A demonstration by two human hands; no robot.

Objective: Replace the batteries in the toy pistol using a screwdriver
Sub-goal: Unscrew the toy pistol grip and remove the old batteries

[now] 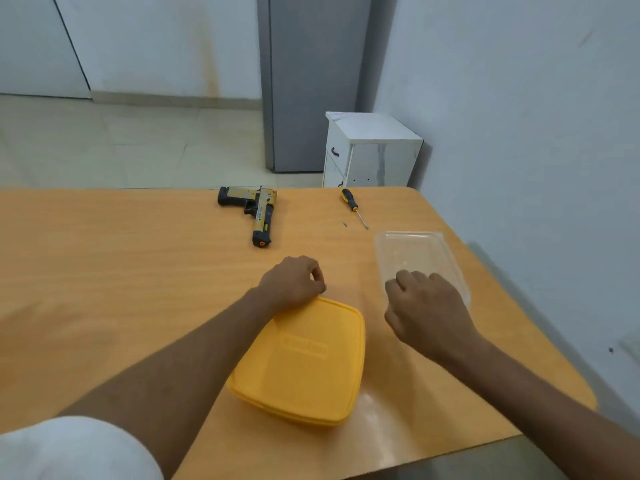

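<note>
Right hand (pixel 427 306) hides part of the clear tray (pixel 415 251); its grip unclear.

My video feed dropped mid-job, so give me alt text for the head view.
Both hands hover, fingers curled, over an orange wooden table: left hand by a yellow plastic lidded box, right hand over a clear plastic lid. Beyond lie the yellow-and-black toy pistol and a yellow-and-black-handled screwdriver, untouched.

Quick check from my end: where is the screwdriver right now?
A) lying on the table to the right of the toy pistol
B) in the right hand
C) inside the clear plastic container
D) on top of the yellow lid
A: the screwdriver lies untouched on the table, to the right of the toy pistol, beyond both hands.
</note>
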